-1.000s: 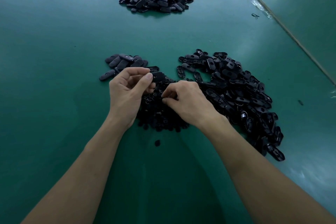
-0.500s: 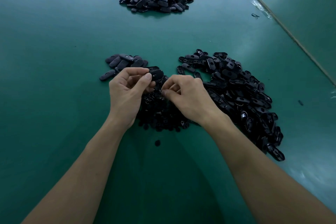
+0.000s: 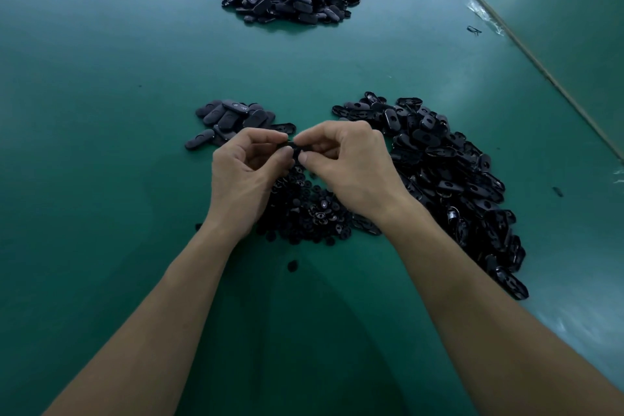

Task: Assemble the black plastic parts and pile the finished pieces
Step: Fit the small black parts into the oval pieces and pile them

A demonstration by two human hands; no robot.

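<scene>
1. The black part (image 3: 292,144) you are working on sits right between your two hands, lifted off the bench (image 3: 101,179) and above the heap of small round bits (image 3: 310,209).
2. Its long axis seems to run left to right, from one hand to the other (most of it is hidden by your fingertips, so take that as a judgement).
3. Your left hand (image 3: 248,176) has its fingers (image 3: 265,134) curled in, with thumb and forefinger pinching the left end of the part.
4. Your right hand (image 3: 353,165) mirrors it, thumb and forefinger pinching the right end. Neither hand is nearer, since both are touching the part.
5. The next move is probably a squeeze along that axis to seat the two halves.
6. The small pile of finished pieces (image 3: 233,118) lies just beyond and to the left of your left hand, so that hand has the shorter way to drop it.
7. The heap of open shells (image 3: 456,179) lies to the right of your right hand.
</scene>
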